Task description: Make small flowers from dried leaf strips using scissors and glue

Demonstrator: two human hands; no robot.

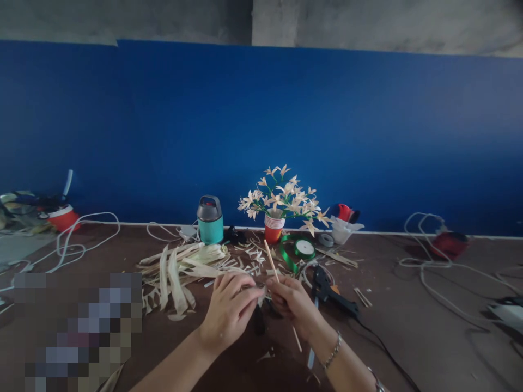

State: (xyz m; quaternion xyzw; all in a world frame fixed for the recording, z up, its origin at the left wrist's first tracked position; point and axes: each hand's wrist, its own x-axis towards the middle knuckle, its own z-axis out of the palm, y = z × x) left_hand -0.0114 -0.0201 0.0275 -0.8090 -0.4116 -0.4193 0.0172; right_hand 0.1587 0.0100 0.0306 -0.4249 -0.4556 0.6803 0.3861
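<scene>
Right hand (295, 305) closed around the wooden stick (271, 260). Left hand (229, 311) pinches a pale scrap (262, 292) against it, between both hands. Stick's upper end is bare: bloom judged unfinished. Finished flowers (281, 198) stand beyond the hands; unused strips (183, 267) lie beyond the left hand on the tabletop (408, 332).

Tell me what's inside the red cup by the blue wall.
A bunch of pale flowers on green stems stands in the red cup. The cup's wall hides the lower ends of the stems and anything else inside.

cup (273, 228) behind stick (271, 261) | glue gun (327, 291) right | husk strips (180, 267) left
</scene>
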